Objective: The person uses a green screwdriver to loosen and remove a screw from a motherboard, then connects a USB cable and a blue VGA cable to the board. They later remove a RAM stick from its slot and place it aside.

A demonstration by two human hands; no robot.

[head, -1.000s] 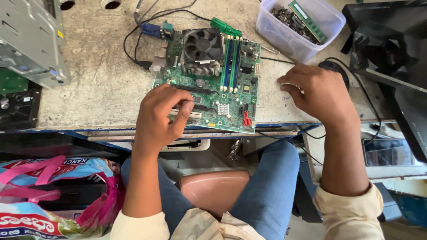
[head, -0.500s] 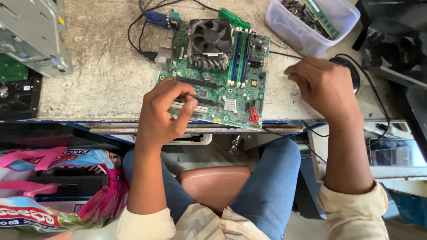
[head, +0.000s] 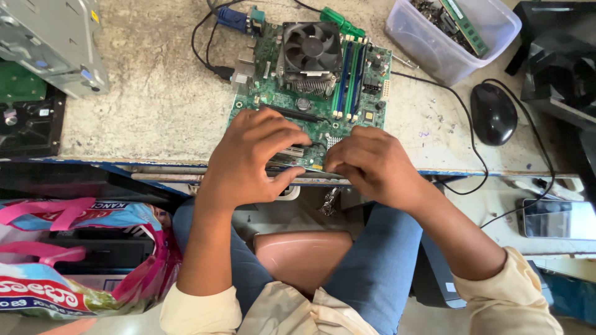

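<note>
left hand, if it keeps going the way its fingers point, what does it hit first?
The left hand points up and away across the green motherboard, fingers already over its near edge. Straight on, it would probably meet the black fan cooler first; the height gap between hand and board is unclear from this single view.

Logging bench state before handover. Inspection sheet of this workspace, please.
Surface: worn, stained grey bench.
Job's things: green motherboard with fan cooler lying flat at bench edge.
Clutter: clear tub of parts, black mouse, metal case.
Grippers: left hand and right hand both on the board's near edge, fingers curled.
Cables: black leads at board's far corner; mouse cord.
Surroundings: pink bag, phone.
</note>
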